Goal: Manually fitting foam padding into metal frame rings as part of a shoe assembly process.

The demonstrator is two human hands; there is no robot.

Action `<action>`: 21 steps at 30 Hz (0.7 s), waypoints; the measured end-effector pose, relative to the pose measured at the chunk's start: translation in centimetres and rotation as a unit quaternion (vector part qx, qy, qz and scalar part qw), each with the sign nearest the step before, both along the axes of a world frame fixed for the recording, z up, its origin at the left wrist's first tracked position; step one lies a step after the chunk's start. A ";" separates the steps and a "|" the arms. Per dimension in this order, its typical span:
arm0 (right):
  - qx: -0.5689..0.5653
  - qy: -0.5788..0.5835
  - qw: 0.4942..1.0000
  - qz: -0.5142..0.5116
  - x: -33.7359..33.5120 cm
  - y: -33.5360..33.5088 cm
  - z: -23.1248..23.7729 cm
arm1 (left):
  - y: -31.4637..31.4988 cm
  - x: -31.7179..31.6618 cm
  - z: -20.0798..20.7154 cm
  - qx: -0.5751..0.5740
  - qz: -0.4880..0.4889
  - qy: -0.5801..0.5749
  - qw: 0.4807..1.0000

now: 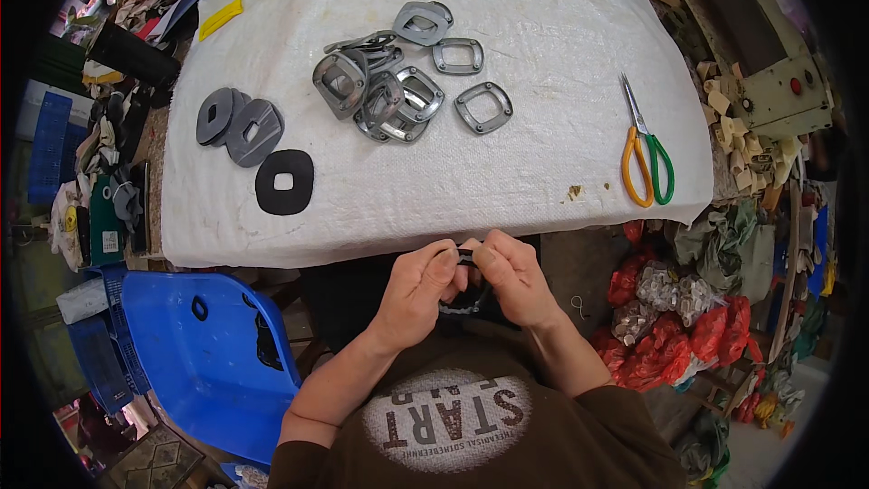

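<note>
Just off the table's near edge, my left hand [419, 288] and my right hand [513, 278] pinch a small dark frame-shaped piece [465, 257] between thumbs and fingers. A greyish lower edge shows beneath the fingers; most of the piece is hidden by them. On the white-covered table [543, 163] lies a heap of metal frames [398, 100] with rounded corners and studs. One separate metal frame [483, 89] rests right of the heap. To the left, several grey pads [256, 131] with centre holes overlap, and a black pad [300, 203] lies nearer me.
Scissors [644, 154] with one orange and one green handle lie at the table's right. A blue basin [204, 353] with black scraps stands lower left. Red plastic bags [665, 344] crowd the floor at right, below a greenish machine [787, 95]. A yellow strip [220, 18] lies far left.
</note>
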State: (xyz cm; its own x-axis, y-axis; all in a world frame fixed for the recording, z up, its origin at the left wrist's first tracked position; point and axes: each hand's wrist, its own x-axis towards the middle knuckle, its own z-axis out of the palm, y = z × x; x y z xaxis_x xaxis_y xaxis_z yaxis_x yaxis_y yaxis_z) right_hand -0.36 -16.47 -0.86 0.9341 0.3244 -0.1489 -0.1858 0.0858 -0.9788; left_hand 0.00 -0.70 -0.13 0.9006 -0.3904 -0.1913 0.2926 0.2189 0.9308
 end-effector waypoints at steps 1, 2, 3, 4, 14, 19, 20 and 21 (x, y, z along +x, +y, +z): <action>0.001 -0.084 0.996 -0.030 -0.1 0.4 0.0 | 0.0 0.0 -0.1 0.000 -0.003 0.001 1.000; 0.001 -0.083 0.996 -0.032 0.0 0.8 -0.2 | 0.1 -0.1 -0.2 0.003 0.020 0.010 1.000; -0.011 -0.073 0.996 -0.056 0.0 1.2 -0.6 | 0.1 -0.1 -0.3 0.007 0.043 0.020 0.999; -0.022 -0.062 0.995 -0.079 0.1 1.4 -1.0 | 0.0 0.0 -0.4 0.007 0.041 0.021 0.999; 0.024 -0.004 0.995 -0.097 -0.6 1.7 -0.9 | -0.4 0.1 -0.6 -0.085 0.096 0.025 0.991; 0.074 0.012 0.988 -0.137 -0.5 2.0 -2.0 | -0.4 -0.5 -0.3 -0.036 0.088 0.001 0.995; 0.075 0.013 0.988 -0.135 -0.6 2.2 -1.9 | -0.4 -0.5 -0.3 -0.035 0.089 0.001 0.995; 0.110 0.040 0.984 -0.136 -0.6 2.6 -1.6 | -0.5 -0.5 -0.2 -0.037 0.114 0.004 0.993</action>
